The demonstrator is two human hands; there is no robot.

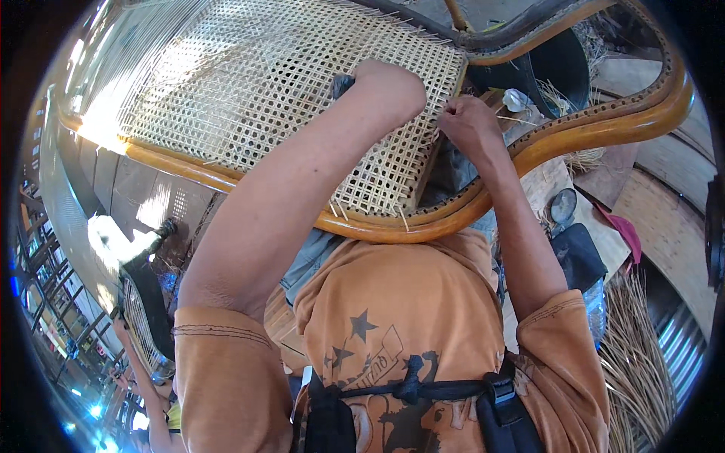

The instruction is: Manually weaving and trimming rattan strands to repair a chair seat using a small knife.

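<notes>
A woven cane panel (302,98) with an open lattice spans a curved, varnished wooden frame (408,230) in front of me. My left arm reaches over the panel and bends sharply at its far end. What shows of my left hand (385,79) is rounded and foreshortened, its fingers hidden. A small black object (343,86) sits beside it, against the weave. At the panel's right edge, the fingers of my right hand (470,124) are pinched together. A thin pale cane strand (517,119) sticks out to the right from them. Short loose strand ends line the panel's edges.
Beyond the frame's right part stands a dark bucket (555,72). A bundle of cane strands (634,340), a black pouch (578,253) and a red cloth (623,230) lie at right. Another woven panel (72,219) stands at left, near another person's arm (140,362).
</notes>
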